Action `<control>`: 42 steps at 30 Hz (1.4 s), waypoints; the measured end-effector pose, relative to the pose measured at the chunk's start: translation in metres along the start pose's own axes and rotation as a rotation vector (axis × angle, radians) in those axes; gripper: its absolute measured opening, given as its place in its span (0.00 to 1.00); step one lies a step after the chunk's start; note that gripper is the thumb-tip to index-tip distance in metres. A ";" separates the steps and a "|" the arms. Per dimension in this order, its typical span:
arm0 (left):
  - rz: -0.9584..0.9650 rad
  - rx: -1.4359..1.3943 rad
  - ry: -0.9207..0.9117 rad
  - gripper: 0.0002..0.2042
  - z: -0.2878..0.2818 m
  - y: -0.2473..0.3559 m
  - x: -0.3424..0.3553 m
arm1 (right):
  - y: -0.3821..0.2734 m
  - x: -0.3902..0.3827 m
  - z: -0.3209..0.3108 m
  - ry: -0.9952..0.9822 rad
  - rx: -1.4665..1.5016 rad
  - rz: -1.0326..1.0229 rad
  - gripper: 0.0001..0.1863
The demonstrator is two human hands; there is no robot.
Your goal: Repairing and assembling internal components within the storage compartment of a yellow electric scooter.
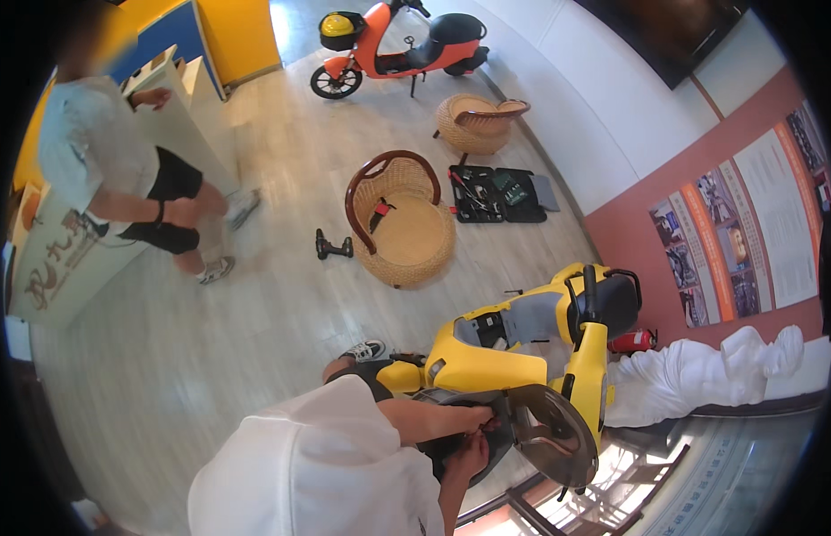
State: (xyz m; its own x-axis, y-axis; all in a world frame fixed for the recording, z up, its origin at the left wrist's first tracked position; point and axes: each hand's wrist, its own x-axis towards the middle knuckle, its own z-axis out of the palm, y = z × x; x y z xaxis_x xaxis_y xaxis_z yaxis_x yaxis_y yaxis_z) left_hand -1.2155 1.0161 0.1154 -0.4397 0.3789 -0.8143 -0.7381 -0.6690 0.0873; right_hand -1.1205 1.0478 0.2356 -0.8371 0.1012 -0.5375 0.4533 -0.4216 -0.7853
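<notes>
A yellow electric scooter stands at the lower right, with a black front compartment and a tinted, rounded cover next to it. My left hand reaches in over the dark compartment, its fingers bent and pressed together at its inner side. Just below, my right hand is closed too, fingertips close to the left hand's. Whatever lies between the fingertips is too small and dark to make out. The scooter's handlebar and black seat are beyond the hands.
A wicker chair stands mid-floor near a black cordless drill. Behind it are an open toolbox, a wicker stool and an orange scooter. Another person walks at left. A white statue and red extinguisher flank the yellow scooter.
</notes>
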 end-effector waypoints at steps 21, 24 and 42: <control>0.033 0.245 0.020 0.11 0.025 0.008 -0.023 | 0.004 0.028 -0.033 0.050 -0.268 0.035 0.10; 0.042 0.256 0.040 0.12 0.024 0.009 -0.021 | 0.009 0.033 -0.036 0.173 -0.741 -0.288 0.08; 0.101 0.442 0.173 0.12 0.026 0.014 -0.028 | -0.023 0.004 -0.011 0.101 -0.910 -0.302 0.03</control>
State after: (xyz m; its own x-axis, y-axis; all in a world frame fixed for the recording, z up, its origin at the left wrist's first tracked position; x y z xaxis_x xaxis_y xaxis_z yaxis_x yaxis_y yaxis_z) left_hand -1.2263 1.0128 0.1543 -0.4566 0.1885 -0.8695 -0.8591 -0.3473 0.3759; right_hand -1.1312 1.0683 0.2483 -0.9464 0.1861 -0.2642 0.3225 0.4910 -0.8093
